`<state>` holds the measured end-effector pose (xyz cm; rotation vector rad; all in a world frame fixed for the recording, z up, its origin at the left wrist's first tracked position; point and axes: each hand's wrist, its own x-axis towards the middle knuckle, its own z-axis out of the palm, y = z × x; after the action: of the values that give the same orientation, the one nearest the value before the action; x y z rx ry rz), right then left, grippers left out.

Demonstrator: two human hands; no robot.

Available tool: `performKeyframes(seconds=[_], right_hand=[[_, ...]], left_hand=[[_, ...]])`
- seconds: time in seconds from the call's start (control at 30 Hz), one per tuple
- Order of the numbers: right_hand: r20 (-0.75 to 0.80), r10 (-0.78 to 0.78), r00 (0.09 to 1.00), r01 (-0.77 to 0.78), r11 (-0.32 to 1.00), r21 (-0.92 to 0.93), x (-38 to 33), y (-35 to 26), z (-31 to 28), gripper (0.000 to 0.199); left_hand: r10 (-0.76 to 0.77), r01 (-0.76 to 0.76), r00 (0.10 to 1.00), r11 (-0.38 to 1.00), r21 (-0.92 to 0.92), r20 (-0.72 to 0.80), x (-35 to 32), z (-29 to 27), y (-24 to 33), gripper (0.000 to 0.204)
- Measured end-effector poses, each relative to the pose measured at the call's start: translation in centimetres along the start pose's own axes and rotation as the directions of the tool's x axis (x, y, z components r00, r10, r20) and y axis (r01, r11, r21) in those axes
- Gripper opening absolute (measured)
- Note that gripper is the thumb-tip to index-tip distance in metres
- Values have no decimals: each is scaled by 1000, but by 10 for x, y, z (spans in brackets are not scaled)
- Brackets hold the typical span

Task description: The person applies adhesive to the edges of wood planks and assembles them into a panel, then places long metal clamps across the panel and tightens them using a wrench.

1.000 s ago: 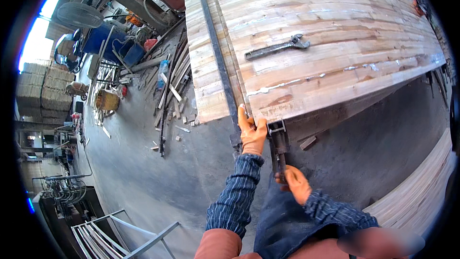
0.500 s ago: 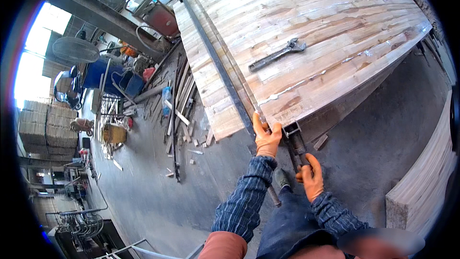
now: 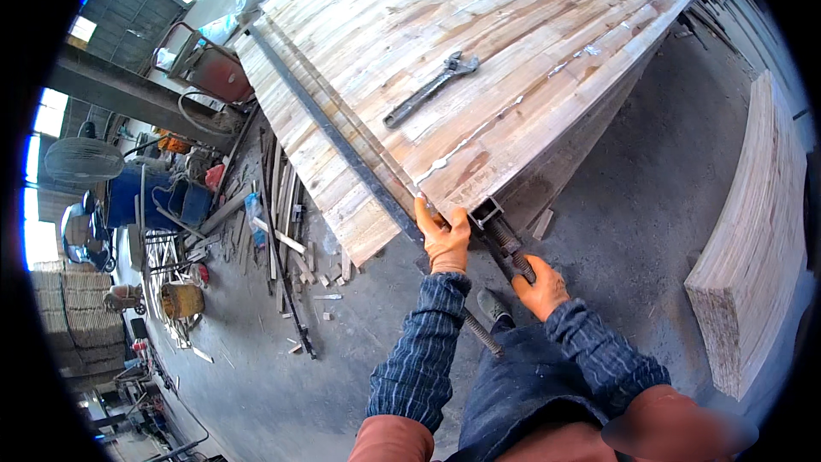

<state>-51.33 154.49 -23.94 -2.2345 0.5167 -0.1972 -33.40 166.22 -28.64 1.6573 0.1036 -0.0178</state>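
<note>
Both my hands wear orange gloves at the near corner of a large stack of laminated wood panels point(image 3: 513, 51). My left hand point(image 3: 446, 244) is curled around part of a bar clamp at the panel's edge, thumb and forefinger apart; what lies under its palm is hidden. Just right of it, the clamp's dark square jaw point(image 3: 487, 212) sits against the panel's corner. My right hand point(image 3: 540, 287) grips the clamp's threaded screw point(image 3: 508, 244) below the jaw. A long dark steel bar point(image 3: 329, 130) lies across the panel to the left. An adjustable wrench point(image 3: 432, 88) rests on top.
At the right stands a thick laminated wood block point(image 3: 748, 265). Wood strips and offcuts point(image 3: 282, 222) litter the floor at the left, near a yellowish bucket point(image 3: 182, 300), a fan point(image 3: 84, 159) and a red cart point(image 3: 214, 73). My shoe point(image 3: 493, 305) shows below the clamp.
The view has turned, so the panels sit further left. My right hand has moved up the screw, closer to the jaw; my left hand stays at the corner.
</note>
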Motion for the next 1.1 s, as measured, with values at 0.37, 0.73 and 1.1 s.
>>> performKeyframes(seconds=[0.37, 0.73, 1.1], right_hand=[[-85, 46, 995, -41, 997, 63, -7, -18, -8, 29], [782, -102, 615, 435, 871, -229, 104, 7, -69, 36], [146, 162, 976, -94, 916, -391, 388, -142, 73, 66]], left_hand=[[54, -55, 998, 987, 150, 9, -6, -3, 13, 84], [-115, 139, 989, 942, -305, 97, -44, -19, 58, 87], [39, -56, 996, 969, -242, -76, -94, -71, 82, 76]])
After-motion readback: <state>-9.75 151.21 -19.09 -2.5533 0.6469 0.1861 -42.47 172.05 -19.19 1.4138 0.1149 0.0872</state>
